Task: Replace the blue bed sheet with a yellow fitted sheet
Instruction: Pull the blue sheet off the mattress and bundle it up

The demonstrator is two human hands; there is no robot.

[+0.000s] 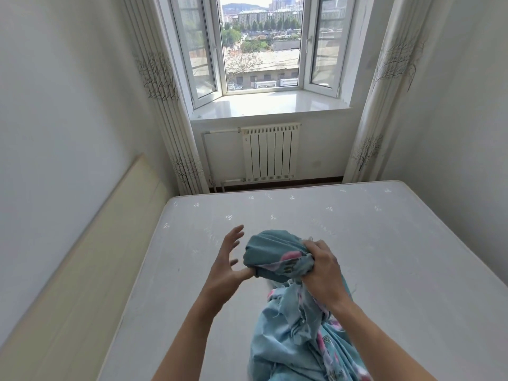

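Head view: R hand [323, 273] grips bunched blue sheet [277, 257] above the bare mattress [384, 243], fingers curled round the wad; rest of sheet hangs down toward bottom edge. L hand [229, 259] just beside wad, fingers spread, thumb touching fabric. Beyond bed: radiator [270, 152], open window [261, 45], curtains [165, 86] both sides.

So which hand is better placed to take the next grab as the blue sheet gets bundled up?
Left, probably. The left hand is open with fingers spread beside the sheet, only its thumb near the fabric. The right hand already grips the bunched top, so it looks committed.
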